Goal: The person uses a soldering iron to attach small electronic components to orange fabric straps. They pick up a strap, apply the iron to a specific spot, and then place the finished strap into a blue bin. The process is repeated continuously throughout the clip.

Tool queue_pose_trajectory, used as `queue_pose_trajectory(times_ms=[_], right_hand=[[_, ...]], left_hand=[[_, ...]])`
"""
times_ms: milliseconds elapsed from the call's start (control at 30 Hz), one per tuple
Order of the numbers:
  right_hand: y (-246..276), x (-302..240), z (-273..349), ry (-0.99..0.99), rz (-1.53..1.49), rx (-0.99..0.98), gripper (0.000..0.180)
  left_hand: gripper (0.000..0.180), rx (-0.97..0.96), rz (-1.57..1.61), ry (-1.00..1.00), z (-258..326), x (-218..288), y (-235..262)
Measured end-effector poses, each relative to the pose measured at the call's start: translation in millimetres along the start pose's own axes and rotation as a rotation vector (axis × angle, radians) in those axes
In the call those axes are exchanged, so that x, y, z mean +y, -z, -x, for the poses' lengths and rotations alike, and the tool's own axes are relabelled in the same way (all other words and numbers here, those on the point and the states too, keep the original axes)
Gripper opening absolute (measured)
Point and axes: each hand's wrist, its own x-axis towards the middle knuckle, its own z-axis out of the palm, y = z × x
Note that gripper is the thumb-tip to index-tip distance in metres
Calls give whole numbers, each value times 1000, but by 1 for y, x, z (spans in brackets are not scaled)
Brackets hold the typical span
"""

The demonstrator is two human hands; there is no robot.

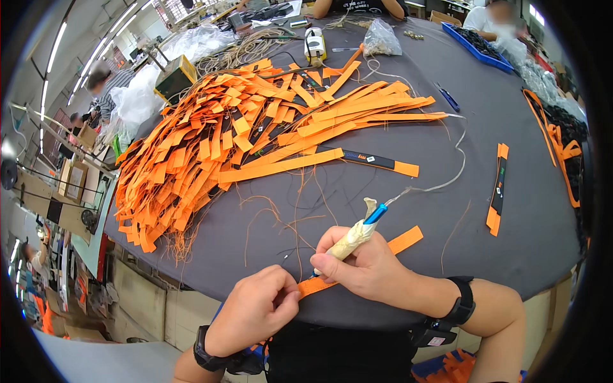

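In my right hand (pixel 364 265) is a corded pen-shaped tool (pixel 350 242), wrapped in cream tape with a blue rear end. Its cable (pixel 440 186) trails away across the table. The tool's tip points down at the near end of an orange webbing strap (pixel 314 286). My left hand (pixel 263 305) pinches that end between thumb and fingers. The strap runs beneath my right hand, and its far end comes out beyond the knuckles. Loose orange threads lie just past my hands.
A large heap of orange and black straps (pixel 211 137) covers the table's left side. One strap (pixel 497 191) lies alone at right. Snips (pixel 447 96), a yellow-white device (pixel 315 46), a plastic bag (pixel 382 38) and a blue tray (pixel 479 48) stand farther off. Other people sit across the table.
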Motion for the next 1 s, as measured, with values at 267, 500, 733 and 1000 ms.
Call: queue_pose_trajectory(times_ms=[267,500,733,1000], right_hand=[[1,-1,0,22,44,-53,22],[1,-4,0,14,70,-96,20],[1,-2,0,22,72,-106,18],[1,-6,0,25,105,-112,17]], left_hand=[[7,24,115,28,1,-6,-3],[9,50,95,42,2,-6,-4],[9,50,93,52,2,-6,-5],[8,59,96,37,2,-6,-5]])
